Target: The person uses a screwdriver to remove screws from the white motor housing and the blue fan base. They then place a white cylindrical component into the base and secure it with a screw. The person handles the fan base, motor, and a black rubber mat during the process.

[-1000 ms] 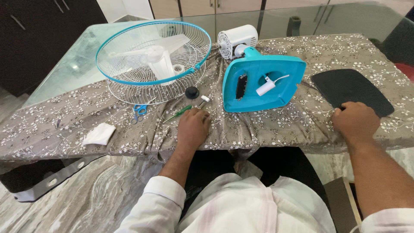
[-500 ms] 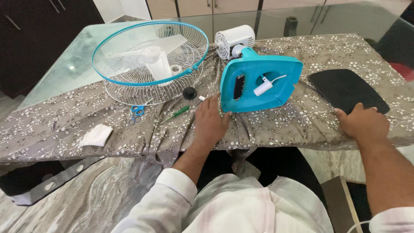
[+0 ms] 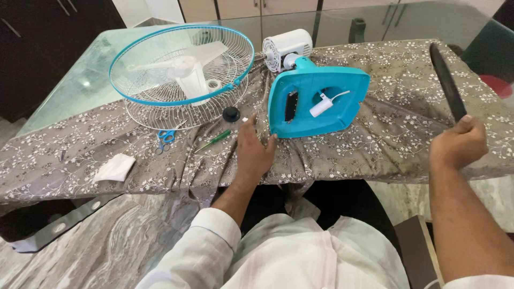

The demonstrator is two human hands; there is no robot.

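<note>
Since a moment ago, we have lifted the flat black oval plate point(image 3: 447, 80) off the cloth on the right; it now stands on edge in the air, and our left hand has slid closer to the turquoise fan base.

At the far left, we see one folded white cloth point(image 3: 113, 168) lying on the grey floral tablecloth point(image 3: 401, 139). Next come one pair of small blue-handled scissors point(image 3: 165, 140) and one green-handled screwdriver point(image 3: 214, 140). Behind them rests one round white wire fan guard with a turquoise rim point(image 3: 182, 75), cupped like a bowl, with one white three-blade fan propeller point(image 3: 184, 69) lying inside it. One black round knob point(image 3: 231, 113) sits just beside the guard.

Our left hand point(image 3: 254, 152) lies flat on the cloth, fingers spread, fingertips touching the lower edge of the turquoise plastic fan base point(image 3: 318, 101), which is tipped up on its side. One white cylindrical motor point(image 3: 286, 48) lies behind the base.

Our right hand point(image 3: 458, 147) is closed around the lower end of the black plate.

The cloth covers part of a glass tabletop point(image 3: 80, 80); marble flooring point(image 3: 107, 241) shows below, dark cabinets point(image 3: 48, 32) stand at the left.
</note>
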